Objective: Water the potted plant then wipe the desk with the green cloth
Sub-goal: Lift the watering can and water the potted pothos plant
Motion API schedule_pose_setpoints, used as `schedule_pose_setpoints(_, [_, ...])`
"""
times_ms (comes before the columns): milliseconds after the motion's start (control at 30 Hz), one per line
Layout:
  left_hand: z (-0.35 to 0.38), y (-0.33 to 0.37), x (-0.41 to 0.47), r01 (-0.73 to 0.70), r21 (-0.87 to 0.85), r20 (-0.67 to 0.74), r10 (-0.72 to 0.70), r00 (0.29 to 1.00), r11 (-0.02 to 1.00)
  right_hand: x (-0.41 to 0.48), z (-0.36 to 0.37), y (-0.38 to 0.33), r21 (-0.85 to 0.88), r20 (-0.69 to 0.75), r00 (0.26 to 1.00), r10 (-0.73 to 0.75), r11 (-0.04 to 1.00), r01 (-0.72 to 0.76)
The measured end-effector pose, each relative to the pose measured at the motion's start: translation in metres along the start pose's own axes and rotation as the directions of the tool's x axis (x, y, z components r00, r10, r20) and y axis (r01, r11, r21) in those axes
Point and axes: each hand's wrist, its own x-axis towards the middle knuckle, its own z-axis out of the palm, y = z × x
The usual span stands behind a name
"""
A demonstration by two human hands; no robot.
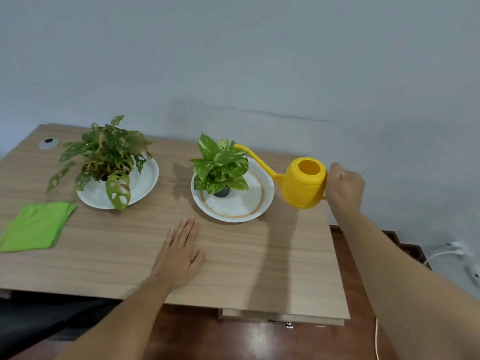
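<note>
While the left hand [179, 258] lies flat with fingers spread on the pale wood-grain desk [233, 268] at lower centre, the right hand [344, 189] grips the yellow plastic watering can [304, 187] at centre right. Its spout tip hangs over the leafy pothos in its small dark pot [220, 168]; tilt slowly, aiming at soil, so the white gold-rimmed plate [255, 206] catches any overflow. The folded green cloth [36, 226] waits at far left.

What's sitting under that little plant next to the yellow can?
A white plate with a tan ring holds its small dark pot. Leaves hide the soil and most of the pot.
</note>
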Motion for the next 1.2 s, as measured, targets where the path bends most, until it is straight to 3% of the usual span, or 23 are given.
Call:
schedule_pose_setpoints(433, [0.003,-0.002,0.001,0.001,0.019,-0.050,0.000,0.999,1.000,0.060,-0.023,-0.035,-0.027,-0.028,0.982,-0.186,0.982,0.186])
schedule_pose_setpoints(633, [0.000,0.000,0.000,0.012,0.026,-0.050,-0.011,0.999,1.000,0.074,-0.022,-0.047,-0.088,0.015,0.976,-0.217,0.972,0.218])
schedule_pose_setpoints(1200, [0.005,-0.002,0.000,0.009,0.016,-0.077,-0.008,0.997,1.000,0.073,-0.014,-0.081,-0.049,0.071,0.933,-0.353,0.933,0.357])
